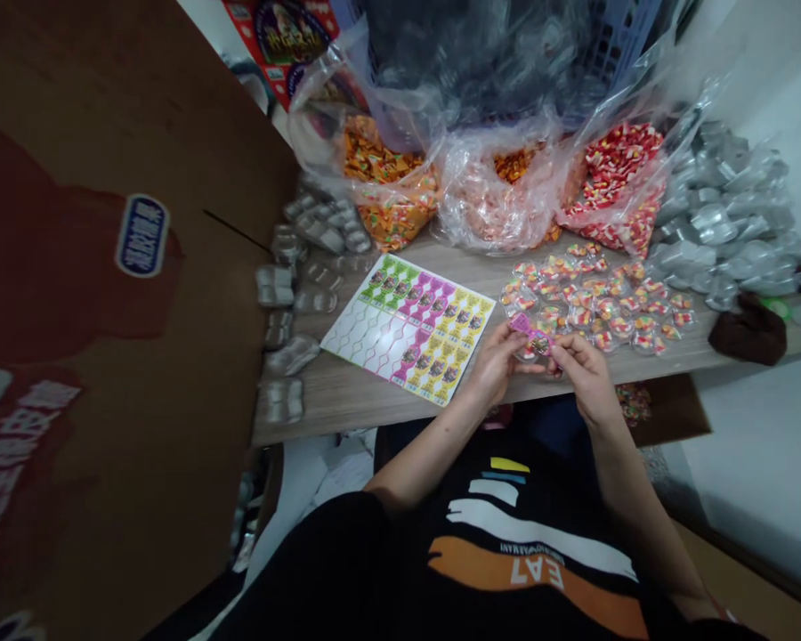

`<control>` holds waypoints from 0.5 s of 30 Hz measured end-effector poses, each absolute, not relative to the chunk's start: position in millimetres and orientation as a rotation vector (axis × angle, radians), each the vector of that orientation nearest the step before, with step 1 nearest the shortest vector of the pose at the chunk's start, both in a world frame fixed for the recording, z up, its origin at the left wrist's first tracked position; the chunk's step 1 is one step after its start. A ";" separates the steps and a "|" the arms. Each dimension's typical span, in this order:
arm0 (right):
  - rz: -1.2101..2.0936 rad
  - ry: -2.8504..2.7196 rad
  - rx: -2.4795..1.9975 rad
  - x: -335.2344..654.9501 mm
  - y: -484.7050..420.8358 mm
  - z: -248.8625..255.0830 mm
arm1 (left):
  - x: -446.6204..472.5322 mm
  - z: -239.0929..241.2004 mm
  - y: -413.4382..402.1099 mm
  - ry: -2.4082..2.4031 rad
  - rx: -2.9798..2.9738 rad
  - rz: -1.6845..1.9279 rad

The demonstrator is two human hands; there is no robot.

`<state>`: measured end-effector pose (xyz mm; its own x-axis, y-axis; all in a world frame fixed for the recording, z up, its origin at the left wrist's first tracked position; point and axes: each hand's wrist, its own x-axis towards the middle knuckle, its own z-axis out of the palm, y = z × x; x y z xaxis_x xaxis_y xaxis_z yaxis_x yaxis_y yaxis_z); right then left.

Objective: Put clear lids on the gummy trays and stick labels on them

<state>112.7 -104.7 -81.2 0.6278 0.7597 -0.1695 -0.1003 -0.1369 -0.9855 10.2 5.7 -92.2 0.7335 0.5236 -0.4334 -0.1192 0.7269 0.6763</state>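
Both of my hands meet over the front edge of the wooden table (347, 392). My left hand (497, 361) and my right hand (584, 367) pinch a small pink sticker-topped capsule (530, 334) between their fingertips. Just left of my hands lies a sticker sheet (407, 325) with green, pink and yellow labels; many of its spots are peeled bare. Beyond my hands sit several filled clear capsules (601, 298) with colourful candy inside.
Clear plastic bags of orange candy (387, 191), pale candy (494, 209) and red-white candy (618, 182) stand at the back. Empty clear capsule shells are heaped at right (727, 218) and left (307, 258). A large brown cardboard box (107, 312) fills the left. A dark cloth (751, 331) lies at right.
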 end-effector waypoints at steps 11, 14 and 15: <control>0.796 -0.487 -1.546 89.8 -100.4 -91.7 | -7.2 -94.2 5.2 0.666 0.680 0.370; 0.792 -0.477 -1.550 88.5 -100.4 -94.9 | -6.5 -94.2 5.0 0.675 0.676 0.376; 0.790 -0.472 -1.549 88.4 -100.5 -96.2 | -6.1 -94.1 5.0 0.678 0.673 0.378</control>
<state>88.4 -100.5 -96.2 0.6793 0.7038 -0.2078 -0.1498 -0.1441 -0.9781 -6.1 5.0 -94.1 0.7242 0.5236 -0.4487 -0.1056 0.7273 0.6782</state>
